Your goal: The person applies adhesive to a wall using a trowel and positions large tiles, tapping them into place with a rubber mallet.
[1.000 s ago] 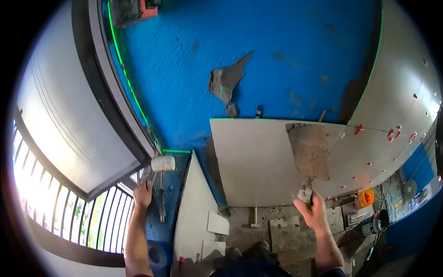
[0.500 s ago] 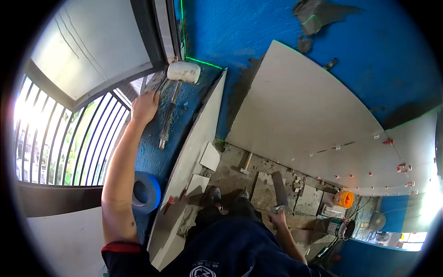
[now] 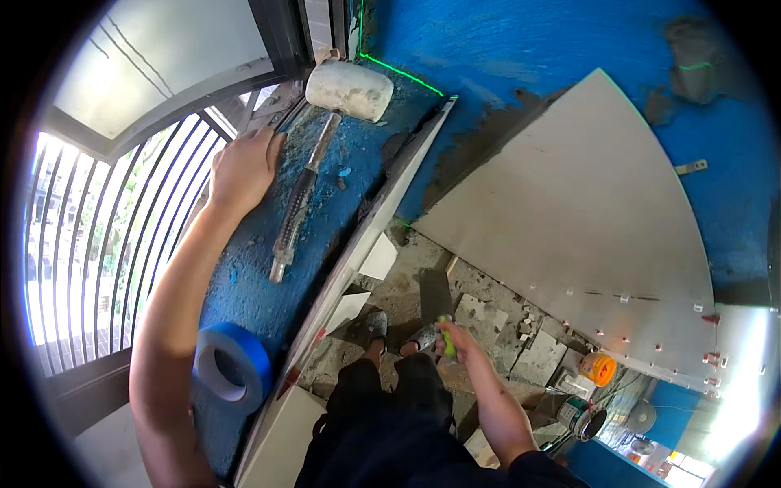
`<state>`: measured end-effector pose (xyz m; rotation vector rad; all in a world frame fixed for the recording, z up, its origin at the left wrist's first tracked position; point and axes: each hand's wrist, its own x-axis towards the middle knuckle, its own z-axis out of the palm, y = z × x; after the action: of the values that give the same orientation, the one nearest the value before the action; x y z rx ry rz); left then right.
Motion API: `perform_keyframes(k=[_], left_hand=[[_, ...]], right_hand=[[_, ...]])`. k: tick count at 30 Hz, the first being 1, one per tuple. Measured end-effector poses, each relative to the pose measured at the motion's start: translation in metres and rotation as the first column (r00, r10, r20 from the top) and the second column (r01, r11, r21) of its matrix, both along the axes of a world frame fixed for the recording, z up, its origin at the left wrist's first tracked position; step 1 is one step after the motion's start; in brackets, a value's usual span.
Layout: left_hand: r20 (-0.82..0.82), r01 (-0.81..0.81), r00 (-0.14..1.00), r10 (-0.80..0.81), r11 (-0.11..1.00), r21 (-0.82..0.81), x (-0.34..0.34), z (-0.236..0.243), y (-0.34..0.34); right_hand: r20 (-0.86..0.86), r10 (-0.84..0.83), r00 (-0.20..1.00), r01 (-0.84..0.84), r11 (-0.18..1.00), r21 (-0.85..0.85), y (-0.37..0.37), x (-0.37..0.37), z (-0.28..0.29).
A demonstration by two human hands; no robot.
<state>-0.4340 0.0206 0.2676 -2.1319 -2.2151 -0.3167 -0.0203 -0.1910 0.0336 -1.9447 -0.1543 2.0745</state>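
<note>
My left hand (image 3: 246, 169) grips the edge of the window frame (image 3: 291, 112), its fingers curled over it beside the blue sill (image 3: 256, 285). Just right of it lies a mallet with a white head (image 3: 350, 89) and a dark-gripped metal handle, on the sill's crumbly surface. A roll of blue tape (image 3: 259, 358) rests closer to me on the same sill. Low on the right, my right hand (image 3: 462, 342) is closed round the green handle of a trowel (image 3: 436, 294). Its long dark blade points away from me, above the floor.
Large pale tiles stand against the sill's side (image 3: 382, 215) and the blue wall (image 3: 569, 203), with red and white clips along the joints. Cut tile pieces, an orange bucket (image 3: 598, 369), a dark-mouthed pail (image 3: 592, 424) and a fan (image 3: 641, 416) are at the lower right.
My view has moved closer to the sill and turned. The trowel has swung left, nearer my feet, in my right hand. My left hand stays at the window frame; the mallet lies as before.
</note>
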Motion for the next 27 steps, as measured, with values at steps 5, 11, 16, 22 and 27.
perform_keyframes(k=[5, 11, 16, 22, 27], left_hand=[[0.006, 0.0, 1.0, 0.0, 1.0, -0.028, 0.009, 0.008, 0.005], [-0.03, -0.033, 0.999, 0.031, 0.998, -0.053, 0.003, 0.006, 0.004], [0.023, 0.019, 1.0, -0.019, 1.0, -0.006, 0.003, 0.002, 0.008], [0.069, -0.031, 0.997, 0.04, 0.992, -0.122, 0.003, 0.008, 0.01], [0.068, 0.046, 0.997, -0.046, 0.999, 0.004, 0.0, -0.001, 0.01]], right_hand=[[-0.265, -0.055, 0.963, 0.076, 0.994, 0.073, 0.102, -0.039, -0.082], [-0.446, -0.295, 0.845, 0.281, 0.955, -0.099, 0.201, -0.074, -0.142], [-0.345, -0.405, 0.847, 0.38, 0.914, -0.142, 0.237, -0.075, -0.182], [-0.242, -0.112, 0.964, 0.129, 0.99, 0.057, 0.246, -0.074, -0.176], [-0.221, -0.411, 0.884, 0.432, 0.9, 0.054, 0.257, -0.096, -0.157]])
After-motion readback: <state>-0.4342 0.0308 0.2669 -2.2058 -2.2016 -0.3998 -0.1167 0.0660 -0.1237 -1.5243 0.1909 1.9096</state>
